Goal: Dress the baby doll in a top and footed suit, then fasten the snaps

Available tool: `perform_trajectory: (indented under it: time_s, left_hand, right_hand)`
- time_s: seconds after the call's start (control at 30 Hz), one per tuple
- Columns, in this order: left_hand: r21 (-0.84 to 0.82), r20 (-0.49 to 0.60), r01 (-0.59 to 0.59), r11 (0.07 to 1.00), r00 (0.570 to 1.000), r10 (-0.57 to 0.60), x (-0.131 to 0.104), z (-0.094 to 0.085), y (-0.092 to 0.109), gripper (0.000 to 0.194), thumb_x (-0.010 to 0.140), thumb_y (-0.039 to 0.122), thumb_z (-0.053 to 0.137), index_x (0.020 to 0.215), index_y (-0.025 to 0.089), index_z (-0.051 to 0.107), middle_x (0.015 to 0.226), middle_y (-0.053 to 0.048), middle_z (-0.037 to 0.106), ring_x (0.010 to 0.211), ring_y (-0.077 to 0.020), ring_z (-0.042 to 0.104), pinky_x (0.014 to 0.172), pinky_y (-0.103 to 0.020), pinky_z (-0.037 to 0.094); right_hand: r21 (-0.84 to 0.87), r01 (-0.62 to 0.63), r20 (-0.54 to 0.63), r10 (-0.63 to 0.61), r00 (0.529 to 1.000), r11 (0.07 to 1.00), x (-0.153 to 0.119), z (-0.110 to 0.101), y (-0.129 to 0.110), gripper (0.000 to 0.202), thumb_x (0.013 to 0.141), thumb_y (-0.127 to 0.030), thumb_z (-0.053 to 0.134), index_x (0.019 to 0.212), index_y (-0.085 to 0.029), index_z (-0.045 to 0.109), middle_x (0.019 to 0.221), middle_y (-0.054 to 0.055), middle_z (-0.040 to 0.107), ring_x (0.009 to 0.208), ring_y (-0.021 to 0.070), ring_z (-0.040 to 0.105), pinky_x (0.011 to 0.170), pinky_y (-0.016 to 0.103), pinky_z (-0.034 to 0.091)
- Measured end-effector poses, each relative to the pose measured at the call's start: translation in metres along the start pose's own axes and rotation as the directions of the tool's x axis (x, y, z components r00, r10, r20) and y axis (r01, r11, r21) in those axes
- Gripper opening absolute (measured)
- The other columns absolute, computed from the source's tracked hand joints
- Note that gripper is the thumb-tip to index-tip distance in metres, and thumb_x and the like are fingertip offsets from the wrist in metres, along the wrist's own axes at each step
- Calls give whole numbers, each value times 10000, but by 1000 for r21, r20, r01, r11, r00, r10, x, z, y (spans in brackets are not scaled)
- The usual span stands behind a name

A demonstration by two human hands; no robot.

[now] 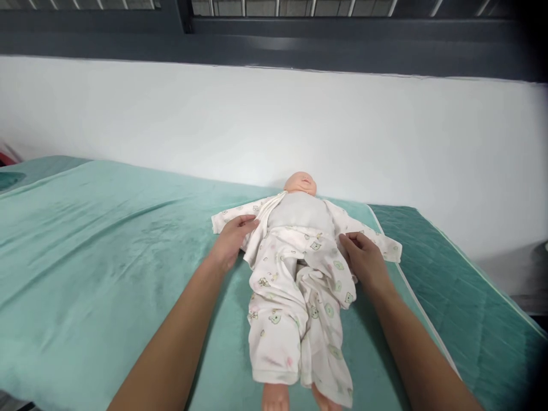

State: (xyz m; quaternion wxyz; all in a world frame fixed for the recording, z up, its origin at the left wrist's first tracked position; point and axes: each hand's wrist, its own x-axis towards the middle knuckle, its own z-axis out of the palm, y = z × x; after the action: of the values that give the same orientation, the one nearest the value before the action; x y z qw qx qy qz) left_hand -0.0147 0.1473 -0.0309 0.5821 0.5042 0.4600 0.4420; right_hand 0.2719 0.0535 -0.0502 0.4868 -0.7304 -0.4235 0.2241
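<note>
A baby doll (301,184) lies on its back, head at the far end and bare feet toward me. Its white printed jacket (368,231) hangs open at the front, both sleeves spread outward, baring a pale grey torso (302,211). White printed pants (278,319) cover the legs, with a bear pattern and creased cloth. At the jacket's left side, my left hand (234,238) pinches the front panel between thumb and fingers. My right hand (367,257) is closed on the jacket edge beside the doll's waist, its fingertips partly hidden by the cloth.
Under the doll is a light green sheet (107,257) with soft wrinkles. A darker green quilted pad (454,279) shows along the right. Behind the bed stands a white wall (171,120), with a dark frame and metal bars (312,8) above it.
</note>
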Motion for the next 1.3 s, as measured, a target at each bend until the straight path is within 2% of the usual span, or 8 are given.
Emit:
perform_trajectory:
  time_s: [0.13, 0.3, 0.4, 0.53, 0.67, 0.93, 1.1, 1.3]
  left_hand:
    - [-106, 68, 109, 988, 992, -102, -2, -7, 6, 435, 641, 450, 812, 921, 134, 707, 896, -83, 712, 758, -184, 635, 669, -287, 472]
    - [-27, -314, 4, 1000, 949, -12, 0, -25, 12, 315, 617, 392, 775, 807, 174, 651, 694, 10, 634, 581, -131, 541, 547, -251, 391]
    - [315, -431, 13, 949, 893, 131, 3, -35, 9, 214, 710, 372, 673, 827, 195, 653, 740, -2, 643, 601, -145, 540, 562, -264, 375]
    - [756, -371, 153, 637, 901, 224, 6, -36, 3, 222, 823, 377, 541, 963, 241, 647, 841, -53, 686, 745, -232, 616, 626, -310, 386]
    - [857, -384, 253, 450, 894, 229, 4, -31, 2, 296, 895, 401, 457, 1125, 275, 596, 986, -94, 707, 911, -310, 647, 688, -361, 418]
    - [927, -304, 174, 331, 866, 396, -4, -28, -1, 325, 935, 254, 390, 1218, 236, 551, 1270, -138, 588, 943, -303, 645, 651, -370, 400]
    - [944, -267, 148, 296, 870, 415, -4, -28, -4, 387, 884, 127, 389, 1214, 228, 565, 1232, -140, 568, 952, -289, 631, 599, -351, 374]
    - [967, -208, 111, 228, 862, 461, -4, -28, -5, 435, 833, 45, 396, 1178, 215, 599, 1137, -143, 586, 1058, -315, 561, 661, -361, 412]
  right_hand:
    - [152, -40, -106, 57, 993, 988, -3, -5, -4, 342, 757, -550, 648, 793, -210, 641, 675, -28, 611, 572, 133, 478, 526, 254, 352]
    - [130, -65, -77, 75, 994, 989, 1, -13, -1, 412, 793, -605, 586, 799, -204, 681, 688, -11, 634, 639, 165, 523, 561, 271, 379]
    - [-9, -45, -74, 44, 996, 999, 9, -15, 8, 379, 814, -567, 559, 832, -206, 673, 793, 18, 685, 714, 187, 577, 615, 287, 408]
    - [-161, -45, -30, 41, 999, 986, 18, -12, 18, 263, 764, -411, 615, 938, -215, 610, 920, 57, 723, 799, 209, 649, 690, 309, 449]
    - [-179, -32, 64, 44, 997, 983, 18, -9, 19, 356, 755, -391, 613, 1065, -219, 578, 918, 52, 731, 807, 215, 675, 702, 315, 466]
    - [-211, 31, -38, -40, 998, 977, 13, -20, 11, 243, 747, -438, 607, 804, -212, 675, 735, 17, 675, 692, 200, 595, 637, 314, 412]
    - [-84, -95, -206, 77, 976, 992, 23, -41, 25, 314, 689, -413, 627, 926, -208, 641, 779, 13, 671, 615, 176, 567, 565, 304, 403]
    - [-540, -119, -135, 54, 989, 833, 32, -73, 43, 347, 743, -396, 565, 1026, -206, 632, 921, 122, 696, 738, 267, 631, 635, 374, 425]
